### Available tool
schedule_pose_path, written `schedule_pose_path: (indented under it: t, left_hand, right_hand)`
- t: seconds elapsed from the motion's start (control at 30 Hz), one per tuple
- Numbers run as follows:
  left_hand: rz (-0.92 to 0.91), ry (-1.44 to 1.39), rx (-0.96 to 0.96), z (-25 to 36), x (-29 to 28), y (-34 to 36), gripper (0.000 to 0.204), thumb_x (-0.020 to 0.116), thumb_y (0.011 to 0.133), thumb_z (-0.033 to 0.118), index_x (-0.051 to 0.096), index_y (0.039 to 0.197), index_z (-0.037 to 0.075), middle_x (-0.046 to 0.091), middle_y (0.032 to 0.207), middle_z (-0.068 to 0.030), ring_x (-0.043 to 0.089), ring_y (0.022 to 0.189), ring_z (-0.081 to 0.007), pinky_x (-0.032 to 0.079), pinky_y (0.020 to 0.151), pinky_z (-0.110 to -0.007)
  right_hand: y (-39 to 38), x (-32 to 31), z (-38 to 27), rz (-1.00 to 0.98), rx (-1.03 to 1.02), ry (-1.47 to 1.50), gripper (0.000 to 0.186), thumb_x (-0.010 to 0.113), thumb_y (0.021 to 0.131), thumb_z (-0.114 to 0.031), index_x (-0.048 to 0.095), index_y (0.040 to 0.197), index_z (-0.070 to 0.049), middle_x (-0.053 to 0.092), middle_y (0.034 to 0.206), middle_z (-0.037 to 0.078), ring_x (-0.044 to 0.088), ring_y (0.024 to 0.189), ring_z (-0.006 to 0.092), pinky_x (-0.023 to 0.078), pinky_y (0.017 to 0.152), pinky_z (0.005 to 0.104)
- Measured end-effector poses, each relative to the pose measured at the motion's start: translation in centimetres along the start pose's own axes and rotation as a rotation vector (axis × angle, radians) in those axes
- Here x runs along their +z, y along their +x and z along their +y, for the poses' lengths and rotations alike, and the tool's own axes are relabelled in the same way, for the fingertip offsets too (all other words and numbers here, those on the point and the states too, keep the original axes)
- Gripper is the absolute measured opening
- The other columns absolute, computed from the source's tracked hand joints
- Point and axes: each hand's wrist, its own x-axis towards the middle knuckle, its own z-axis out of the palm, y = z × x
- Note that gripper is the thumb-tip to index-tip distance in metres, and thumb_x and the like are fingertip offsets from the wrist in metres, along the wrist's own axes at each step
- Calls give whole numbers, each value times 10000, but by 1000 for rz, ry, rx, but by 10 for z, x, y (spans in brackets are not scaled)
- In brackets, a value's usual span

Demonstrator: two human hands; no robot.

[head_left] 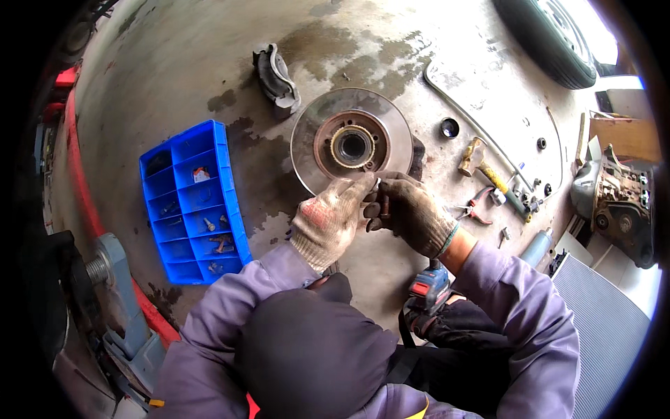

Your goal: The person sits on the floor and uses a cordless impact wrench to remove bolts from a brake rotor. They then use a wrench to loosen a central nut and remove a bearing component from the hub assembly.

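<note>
My left hand (331,218), in a stained pale work glove, is closed, its fingertips pinched together. Close against it, my right hand (413,213), in a dirtier glove, is closed too, its fingers curled. A small shiny metal piece (377,183) shows between the fingertips of both hands; most of it is hidden, so its kind is unclear. Just beyond the hands lies a round brake disc (394,133) with a rusty hub and a toothed ring (338,146) around its central bore. The gloves overlap the disc's near edge in view.
A blue compartment tray (229,190) with bolts and small parts lies left. Beyond it is a brake caliper part (275,78). To the right are a hammer (494,178), red-handled pliers (476,208), a long bar (469,117) and a black cap (449,128). A cordless power tool (430,288) stands near my right leg.
</note>
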Motion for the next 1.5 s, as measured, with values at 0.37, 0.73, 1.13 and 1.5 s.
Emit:
schedule_pose_path:
  t: [0.37,0.73,1.13,1.5]
  left_hand:
    - [-53,-331,-220,-24,7,-30,383,559,951,-141,634,1291,20,656,1150,-75,672,1044,-150,568,866,-276]
    - [-149,-1039,-845,-18,8,-32,388,631,933,-19,599,1312,57,639,938,-15,510,667,-42,397,551,-198]
    - [-50,-988,-814,-18,6,-17,395,619,967,27,591,1359,63,623,908,23,483,616,-26,375,494,-193]
    - [54,-693,-662,-46,15,-46,401,608,947,54,617,1345,94,655,1153,-27,587,833,-82,513,611,-257]
  right_hand:
    - [-3,13,35,93,72,97,451,639,1017,-152,518,1399,57,688,1170,136,695,1081,229,594,938,378]
    - [8,-15,16,-123,-184,-1087,404,652,958,-143,606,1333,-1,716,1039,204,739,899,322,591,764,417]
    - [40,-8,24,442,-99,-1311,347,606,949,-246,654,1243,-67,732,1104,248,708,1057,404,554,950,494]
    - [96,-11,37,740,-40,-1614,304,660,892,-327,721,1096,-110,751,995,214,727,1006,385,560,899,472]
